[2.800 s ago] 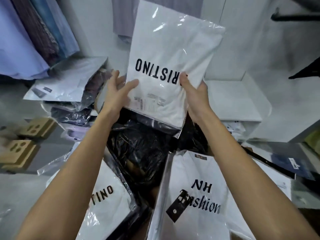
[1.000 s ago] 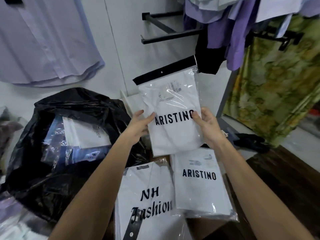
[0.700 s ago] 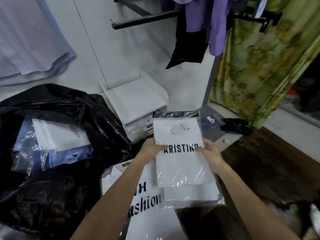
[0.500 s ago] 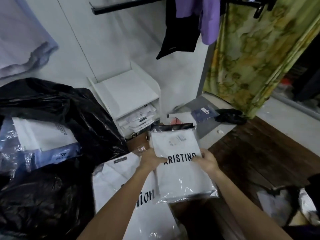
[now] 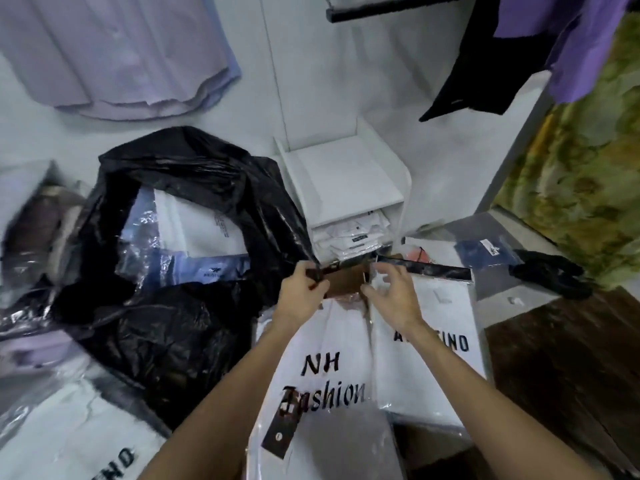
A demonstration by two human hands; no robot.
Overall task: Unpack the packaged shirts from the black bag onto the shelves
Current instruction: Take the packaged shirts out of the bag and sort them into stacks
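Note:
The black bag (image 5: pixel 166 327) lies open on the left, with packaged shirts (image 5: pixel 194 223) showing inside. My left hand (image 5: pixel 302 292) pinches a dark edge at the bag's right rim. My right hand (image 5: pixel 393 294) hovers with loosely curled fingers over the top of a white ARISTINO packaged shirt (image 5: pixel 440 368), which lies flat and is not held. Left of it, under my arms, lies an NH Fashion packaged shirt (image 5: pixel 322 344). Behind my hands stands the white shelf unit (image 5: pixel 346 178), with several packaged shirts (image 5: pixel 349 237) in its lower compartment.
Another ARISTINO package (image 5: pixel 69 441) lies at the lower left. Brown cardboard (image 5: pixel 344 282) shows between my hands. A blue packaged item (image 5: pixel 485 252) and a dark cloth (image 5: pixel 550 275) lie on the floor at right. Shirts hang from a black rail (image 5: pixel 398 5) above; a green curtain (image 5: pixel 588 168) is at right.
The ARISTINO package I held in both hands now lies flat on the pile at right. Both hands have let go of it, and my left hand has moved to the bag's rim.

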